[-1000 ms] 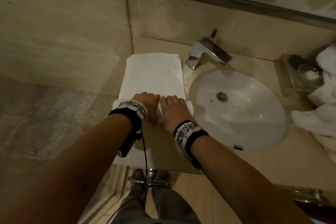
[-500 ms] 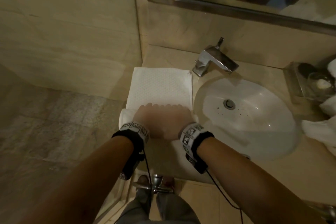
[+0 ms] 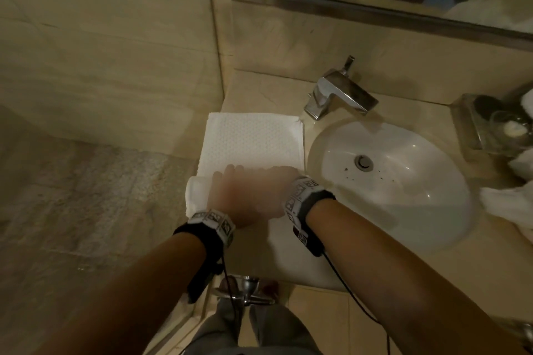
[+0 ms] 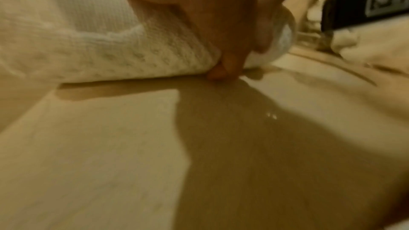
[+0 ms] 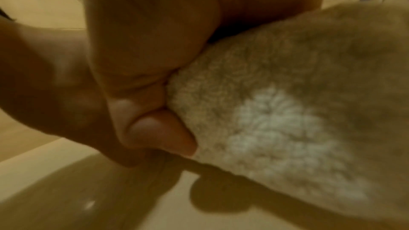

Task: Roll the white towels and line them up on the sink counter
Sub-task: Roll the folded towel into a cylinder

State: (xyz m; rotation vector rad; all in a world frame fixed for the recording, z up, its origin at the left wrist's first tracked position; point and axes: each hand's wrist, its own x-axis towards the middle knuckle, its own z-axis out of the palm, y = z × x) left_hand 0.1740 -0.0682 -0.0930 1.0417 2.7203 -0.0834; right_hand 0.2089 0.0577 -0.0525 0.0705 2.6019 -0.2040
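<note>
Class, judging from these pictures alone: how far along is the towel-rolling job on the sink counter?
Done: no finished roll stands lined up on the counter. In hand: the left hand and right hand grip the partly rolled white towel, its far part still flat. Left: finishing this roll, then the loose towels right of the sink.

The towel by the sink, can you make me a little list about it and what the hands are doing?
towel: white, partly rolled, flat part stretching toward the wall
rolled part: at the near end, under both hands
left hand: on the roll, thumb tucked at its bottom edge
right hand: on the roll beside the left hand, thumb against the cloth
counter: beige stone, towel lies on it left of the sink
sink: white bowl
tap: shiny metal, behind the sink
other towels: loose white pile at the right edge
</note>
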